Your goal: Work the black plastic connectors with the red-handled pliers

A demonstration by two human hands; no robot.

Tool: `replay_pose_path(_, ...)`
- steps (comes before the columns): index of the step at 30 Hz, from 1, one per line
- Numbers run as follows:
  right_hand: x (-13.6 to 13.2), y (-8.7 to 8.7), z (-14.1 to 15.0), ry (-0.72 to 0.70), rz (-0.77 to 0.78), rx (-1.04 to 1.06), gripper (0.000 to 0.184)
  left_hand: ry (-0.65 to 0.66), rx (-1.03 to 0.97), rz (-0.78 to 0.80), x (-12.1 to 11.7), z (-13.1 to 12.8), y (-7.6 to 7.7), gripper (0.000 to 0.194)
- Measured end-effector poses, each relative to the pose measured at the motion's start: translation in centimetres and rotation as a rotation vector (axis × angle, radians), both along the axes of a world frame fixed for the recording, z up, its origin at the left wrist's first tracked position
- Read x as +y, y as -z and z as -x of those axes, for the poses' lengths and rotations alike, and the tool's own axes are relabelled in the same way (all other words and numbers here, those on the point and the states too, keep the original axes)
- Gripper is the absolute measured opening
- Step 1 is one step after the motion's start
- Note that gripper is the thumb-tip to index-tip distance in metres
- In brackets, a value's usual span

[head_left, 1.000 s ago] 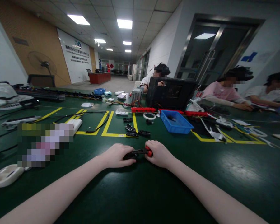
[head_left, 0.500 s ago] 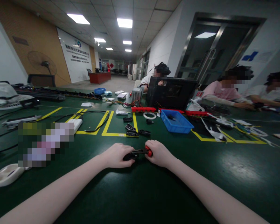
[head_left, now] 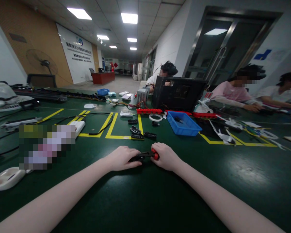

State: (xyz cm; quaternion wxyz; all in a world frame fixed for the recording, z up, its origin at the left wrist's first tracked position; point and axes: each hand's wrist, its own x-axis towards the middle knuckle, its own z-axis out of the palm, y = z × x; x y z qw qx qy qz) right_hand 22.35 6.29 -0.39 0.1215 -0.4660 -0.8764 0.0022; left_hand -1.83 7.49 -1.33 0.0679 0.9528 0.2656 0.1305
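Near the middle of the green table, my right hand (head_left: 166, 157) is closed around red-handled pliers (head_left: 147, 154), whose dark jaws point left. The jaws reach a small black part (head_left: 136, 158) held in my left hand (head_left: 122, 158); its exact kind is hard to make out, and my fingers cover much of it. Whether the jaws grip the part or only touch it I cannot tell. Just beyond my hands lie several similar black parts, among them one at the right (head_left: 150, 135) and one farther back (head_left: 132, 121).
A blue tray (head_left: 184, 130) with a dark item inside stands ahead to the right, near a white tape ring (head_left: 155, 117). Behind are red strips (head_left: 149, 111) and a black computer case (head_left: 179, 95). A white power strip (head_left: 80, 126) and cables lie left. Other people sit across and right.
The view has tilted slightly. My hands keep their grips on the black part and the pliers, with only a small shift between them.
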Motion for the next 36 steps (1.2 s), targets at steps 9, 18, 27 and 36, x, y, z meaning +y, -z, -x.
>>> replay_pose_path(9, 0.01, 0.26, 0.01, 0.015, -0.037, -0.009, 0.014, 0.02, 0.038, -0.001, 0.35, 0.2, 0.3, 0.032)
replay_pose_path(18, 0.27, 0.45, -0.04, 0.001, -0.044, -0.029, 0.014, -0.009, -0.015, 0.0, 0.19, 0.18, 0.39, 0.03)
replay_pose_path(27, 0.21, 0.23, 0.01, 0.001, -0.014, -0.036, 0.015, -0.069, -0.042, 0.007, 0.17, 0.19, 0.42, 0.035)
replay_pose_path(36, 0.22, 0.13, 0.07, 0.006, 0.003, -0.024, 0.015, -0.057, -0.077, 0.078, 0.3, 0.25, 0.32, 0.033)
